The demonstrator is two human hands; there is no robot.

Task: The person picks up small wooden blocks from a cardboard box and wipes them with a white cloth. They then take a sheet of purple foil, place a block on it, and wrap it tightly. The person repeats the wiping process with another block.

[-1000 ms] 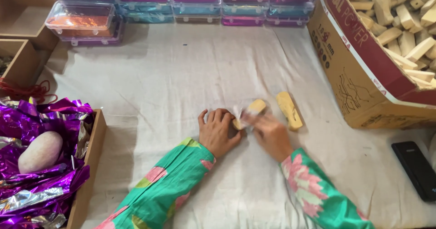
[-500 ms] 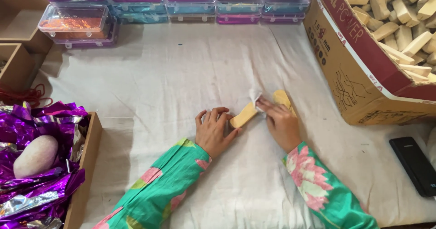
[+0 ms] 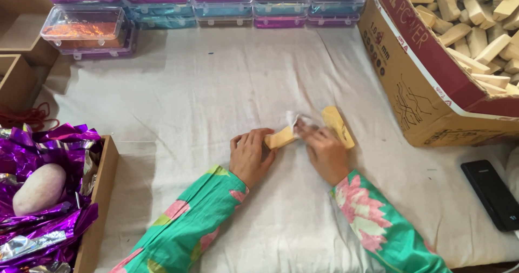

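Left hand point(image 3: 250, 158) grasps the wooden block point(image 3: 280, 139), now swung flat from its earlier tilt; right hand point(image 3: 324, 153) pinches white wrap point(image 3: 294, 120) at its end, second block point(image 3: 338, 127) waiting alongside.

At the centre of the frame a pale wooden block point(image 3: 280, 139) is pinched by the left hand point(image 3: 250, 156); a scrap of white paper point(image 3: 294, 122) at its end is gripped by the right hand point(image 3: 324, 153); a second block point(image 3: 338, 126) lies just beside it on the white-clothed bench point(image 3: 216, 89); a cardboard box point(image 3: 427, 89) of blocks is seen upper right.
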